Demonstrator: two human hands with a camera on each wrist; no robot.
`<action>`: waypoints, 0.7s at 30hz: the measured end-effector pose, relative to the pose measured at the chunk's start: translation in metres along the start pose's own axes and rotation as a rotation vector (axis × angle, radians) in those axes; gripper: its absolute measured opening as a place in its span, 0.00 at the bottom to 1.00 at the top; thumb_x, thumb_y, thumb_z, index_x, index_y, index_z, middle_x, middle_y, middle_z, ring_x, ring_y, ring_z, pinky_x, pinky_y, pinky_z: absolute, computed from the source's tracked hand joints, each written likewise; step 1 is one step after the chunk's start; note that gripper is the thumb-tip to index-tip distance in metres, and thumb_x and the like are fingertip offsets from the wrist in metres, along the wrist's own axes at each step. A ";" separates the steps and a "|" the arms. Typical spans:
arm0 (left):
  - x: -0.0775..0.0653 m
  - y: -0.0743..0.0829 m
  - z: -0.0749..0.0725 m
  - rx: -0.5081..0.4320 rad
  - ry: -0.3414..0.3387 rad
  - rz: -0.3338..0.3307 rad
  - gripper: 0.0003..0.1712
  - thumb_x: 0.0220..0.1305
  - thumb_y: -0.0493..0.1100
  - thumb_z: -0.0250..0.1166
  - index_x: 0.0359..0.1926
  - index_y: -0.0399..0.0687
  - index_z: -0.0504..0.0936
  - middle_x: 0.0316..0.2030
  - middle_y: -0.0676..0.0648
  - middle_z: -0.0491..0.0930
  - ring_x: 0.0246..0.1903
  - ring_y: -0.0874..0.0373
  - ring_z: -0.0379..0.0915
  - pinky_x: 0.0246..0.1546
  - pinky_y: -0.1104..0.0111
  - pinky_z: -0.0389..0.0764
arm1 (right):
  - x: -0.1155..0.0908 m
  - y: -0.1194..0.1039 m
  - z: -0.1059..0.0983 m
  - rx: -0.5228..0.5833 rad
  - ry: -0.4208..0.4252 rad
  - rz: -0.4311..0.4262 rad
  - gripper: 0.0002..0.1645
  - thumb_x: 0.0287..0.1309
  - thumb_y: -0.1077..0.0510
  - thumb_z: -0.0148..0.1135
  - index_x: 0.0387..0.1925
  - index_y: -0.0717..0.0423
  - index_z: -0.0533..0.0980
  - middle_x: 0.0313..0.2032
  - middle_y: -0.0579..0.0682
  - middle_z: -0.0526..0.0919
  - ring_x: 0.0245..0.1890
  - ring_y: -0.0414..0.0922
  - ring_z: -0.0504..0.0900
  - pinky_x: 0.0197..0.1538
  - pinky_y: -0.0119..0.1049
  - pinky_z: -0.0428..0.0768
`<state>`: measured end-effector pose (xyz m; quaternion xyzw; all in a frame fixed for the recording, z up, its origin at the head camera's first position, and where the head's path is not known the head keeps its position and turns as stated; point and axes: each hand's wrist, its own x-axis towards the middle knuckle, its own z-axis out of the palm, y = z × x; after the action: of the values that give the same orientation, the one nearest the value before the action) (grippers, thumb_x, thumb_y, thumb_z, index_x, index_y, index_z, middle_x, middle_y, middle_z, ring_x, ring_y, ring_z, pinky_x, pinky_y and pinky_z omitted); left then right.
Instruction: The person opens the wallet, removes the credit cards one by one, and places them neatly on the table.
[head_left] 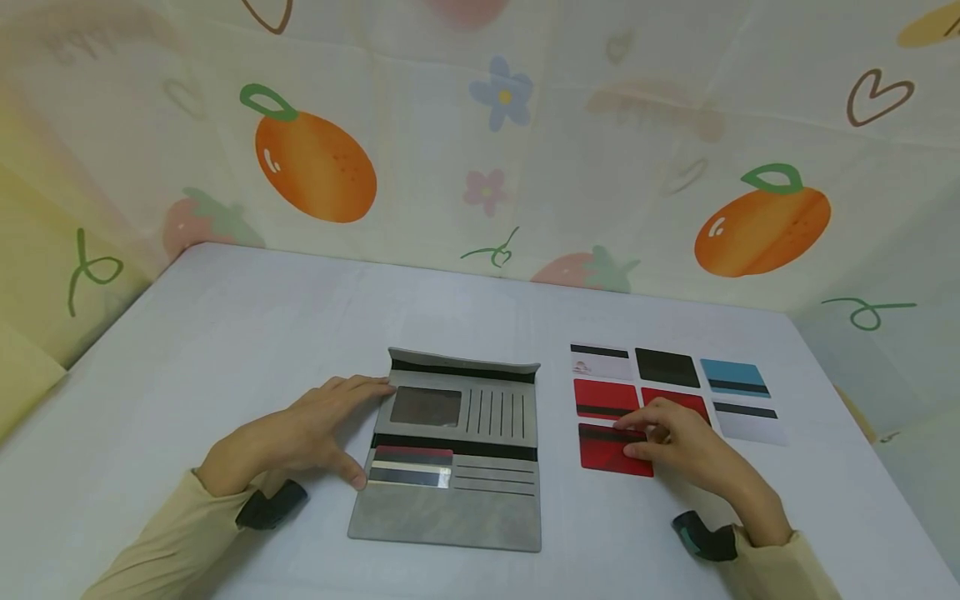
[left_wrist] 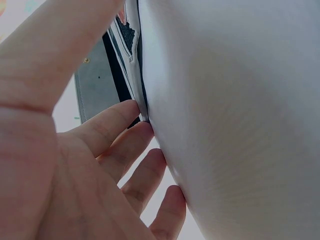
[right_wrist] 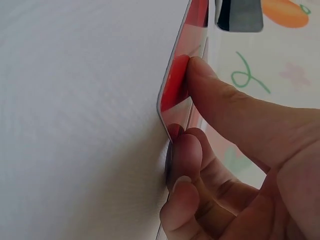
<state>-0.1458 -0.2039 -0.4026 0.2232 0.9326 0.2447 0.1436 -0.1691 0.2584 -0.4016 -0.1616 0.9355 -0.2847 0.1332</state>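
A grey bifold wallet point(head_left: 442, 525) lies unfolded, with card slots and a clear window facing up. Cards point(head_left: 411, 457) with dark stripes, one red-edged, sit in its lower left slots. My left hand point(head_left: 300, 433) rests along the wallet's left edge, thumb low and fingers higher, spread; in the left wrist view its fingertips point(left_wrist: 172, 197) touch down at that edge. My right hand point(head_left: 690, 450) pinches the nearest red card point(head_left: 600, 460) at its right side. Close up, the thumb point(right_wrist: 202, 75) lies on the card's glossy face, with fingers at its edge.
Beyond the held card, two more red cards point(head_left: 603, 393) lie in rows with a black card point(head_left: 667, 367), a blue card point(head_left: 731, 372), a white striped card point(head_left: 600, 363) and a pale card point(head_left: 746, 425). A fruit-print cloth point(head_left: 420, 233) hangs behind the white table point(head_left: 300, 300).
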 end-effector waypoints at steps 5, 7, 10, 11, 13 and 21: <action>0.000 0.000 0.000 0.000 0.000 -0.001 0.65 0.31 0.63 0.82 0.71 0.46 0.64 0.70 0.40 0.64 0.66 0.38 0.60 0.62 0.37 0.63 | 0.000 -0.001 0.000 -0.006 0.002 0.003 0.18 0.55 0.56 0.72 0.48 0.52 0.83 0.42 0.52 0.81 0.37 0.43 0.77 0.35 0.27 0.79; 0.000 0.000 0.000 -0.003 -0.002 -0.001 0.65 0.32 0.63 0.82 0.71 0.46 0.64 0.71 0.40 0.64 0.66 0.38 0.60 0.63 0.36 0.63 | 0.000 -0.003 -0.001 -0.009 0.006 0.013 0.17 0.55 0.56 0.72 0.48 0.51 0.83 0.41 0.50 0.80 0.37 0.43 0.77 0.35 0.27 0.79; 0.000 0.001 -0.001 -0.005 -0.001 0.001 0.65 0.31 0.63 0.81 0.71 0.46 0.64 0.70 0.40 0.64 0.66 0.37 0.60 0.63 0.36 0.62 | -0.001 -0.005 -0.002 -0.003 0.011 0.004 0.17 0.55 0.56 0.72 0.48 0.51 0.83 0.40 0.49 0.81 0.38 0.43 0.77 0.35 0.27 0.79; 0.000 0.001 -0.001 -0.006 -0.001 0.002 0.65 0.31 0.63 0.81 0.71 0.46 0.64 0.70 0.40 0.64 0.66 0.37 0.60 0.63 0.36 0.62 | -0.002 -0.006 -0.003 0.003 0.013 -0.002 0.17 0.55 0.55 0.72 0.48 0.51 0.83 0.40 0.48 0.81 0.38 0.43 0.77 0.35 0.27 0.79; 0.000 0.002 -0.001 -0.005 -0.002 0.003 0.65 0.31 0.63 0.81 0.71 0.46 0.64 0.70 0.40 0.64 0.66 0.36 0.60 0.63 0.36 0.62 | -0.002 -0.008 -0.004 0.017 0.015 -0.020 0.17 0.56 0.55 0.71 0.48 0.51 0.83 0.40 0.48 0.82 0.38 0.43 0.77 0.34 0.27 0.79; -0.001 0.000 0.000 0.005 0.000 0.007 0.64 0.31 0.62 0.82 0.71 0.47 0.64 0.70 0.42 0.64 0.65 0.40 0.61 0.62 0.39 0.64 | -0.002 -0.017 -0.003 0.032 0.014 -0.073 0.16 0.56 0.54 0.71 0.47 0.50 0.83 0.41 0.46 0.85 0.37 0.40 0.79 0.36 0.28 0.79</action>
<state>-0.1450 -0.2041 -0.4023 0.2266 0.9324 0.2431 0.1420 -0.1644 0.2476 -0.3890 -0.1917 0.9252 -0.3053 0.1187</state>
